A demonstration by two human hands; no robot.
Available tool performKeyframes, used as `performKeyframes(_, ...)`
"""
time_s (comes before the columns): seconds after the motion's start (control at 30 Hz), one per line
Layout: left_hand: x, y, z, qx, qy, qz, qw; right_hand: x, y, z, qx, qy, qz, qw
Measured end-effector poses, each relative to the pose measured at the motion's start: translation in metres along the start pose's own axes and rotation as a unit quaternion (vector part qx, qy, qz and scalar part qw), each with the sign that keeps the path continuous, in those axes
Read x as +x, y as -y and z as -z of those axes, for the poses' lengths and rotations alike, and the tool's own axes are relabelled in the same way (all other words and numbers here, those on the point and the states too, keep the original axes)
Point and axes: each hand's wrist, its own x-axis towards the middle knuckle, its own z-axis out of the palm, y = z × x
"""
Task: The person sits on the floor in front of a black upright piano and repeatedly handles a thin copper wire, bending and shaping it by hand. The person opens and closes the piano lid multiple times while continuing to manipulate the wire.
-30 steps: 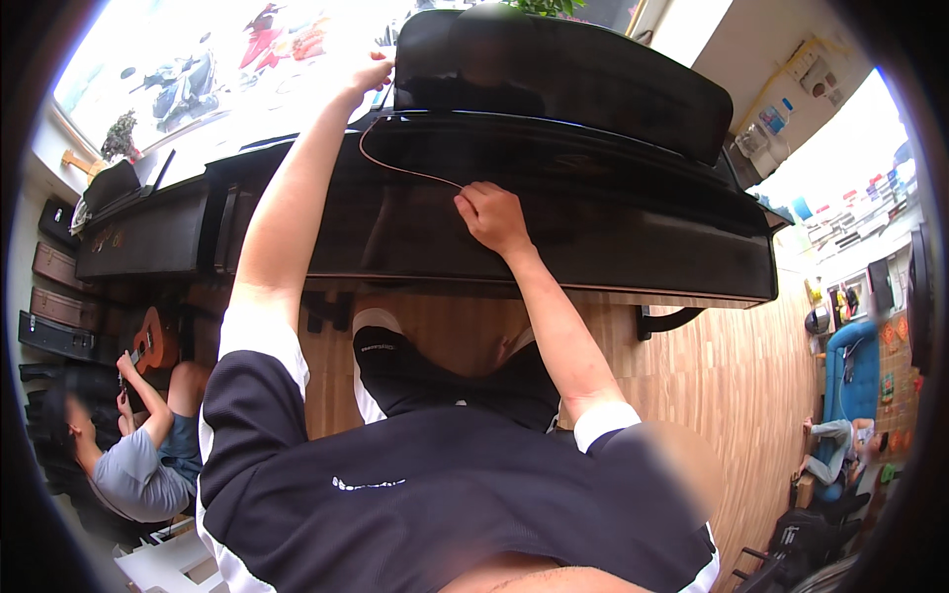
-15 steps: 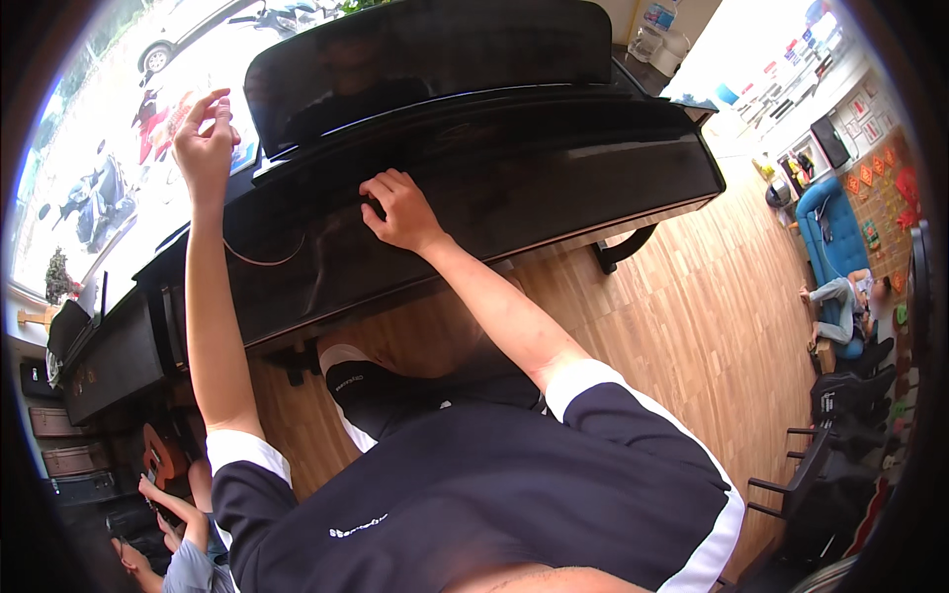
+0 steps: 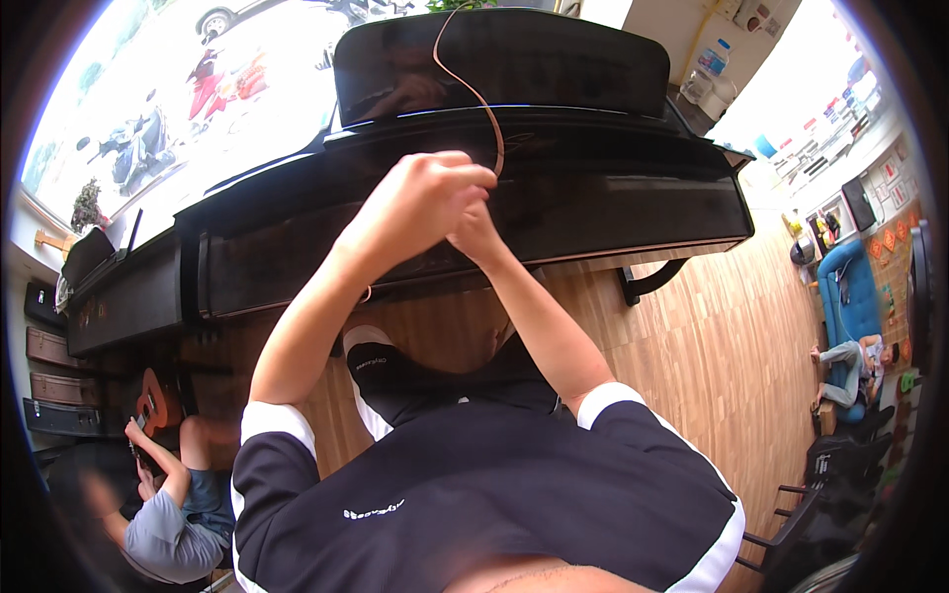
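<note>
Both of my hands meet in front of a glossy black piano (image 3: 613, 198) with its lid down. My left hand (image 3: 425, 198) is closed, its fingertips pinched at a thin pinkish-brown cord (image 3: 473, 87). From there the cord curves up across the piano's black upright panel (image 3: 583, 69) to its top edge. A short bend of similar cord shows below my left wrist. My right hand (image 3: 476, 232) is closed just under the left and touches it; its fingers are mostly hidden, so what it holds cannot be seen.
At the far left stands another black piano-like cabinet (image 3: 129, 306). Below it, a seated person (image 3: 178, 524) holds a small guitar (image 3: 156, 400). Someone else sits on a blue sofa (image 3: 845, 287) at right. A bottle (image 3: 710, 61) stands beyond the piano's right end. Wooden floor (image 3: 672, 366) lies beneath.
My left hand has come down and right from its raised place at the left. My right hand has shifted right and lower; the two now meet. The cord now runs up over the panel.
</note>
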Motion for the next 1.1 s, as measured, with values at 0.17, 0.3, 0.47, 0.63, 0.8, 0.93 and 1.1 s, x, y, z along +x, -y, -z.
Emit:
performKeyframes(0.17,0.0,-0.024,-0.002,-0.044,0.044,-0.037,0.997,-0.028,0.043,0.018,0.039,0.0,-0.002,0.999)
performKeyframes(0.3,-0.001,-0.034,-0.015,-0.047,0.095,-0.056,0.993,-0.069,0.06,0.018,0.051,0.003,-0.01,0.999)
performKeyframes(0.47,0.02,-0.026,-0.019,-0.042,0.109,-0.067,0.991,-0.088,0.07,0.03,0.136,-0.048,-0.08,0.986)
performKeyframes(0.63,0.105,0.102,0.013,0.257,-0.152,-0.086,0.95,-0.102,0.078,0.066,0.126,-0.134,-0.063,0.981)
performKeyframes(0.8,0.119,0.276,0.059,0.385,-0.063,0.201,0.899,-0.103,0.084,0.074,0.175,-0.188,-0.053,0.965)
performKeyframes(0.93,0.125,0.261,0.059,0.319,-0.072,0.153,0.933,-0.108,0.092,0.099,0.188,-0.272,-0.023,0.943)
performKeyframes(1.1,0.104,0.178,0.059,0.25,-0.142,0.143,0.947,-0.074,0.097,0.126,0.058,-0.296,0.002,0.953)
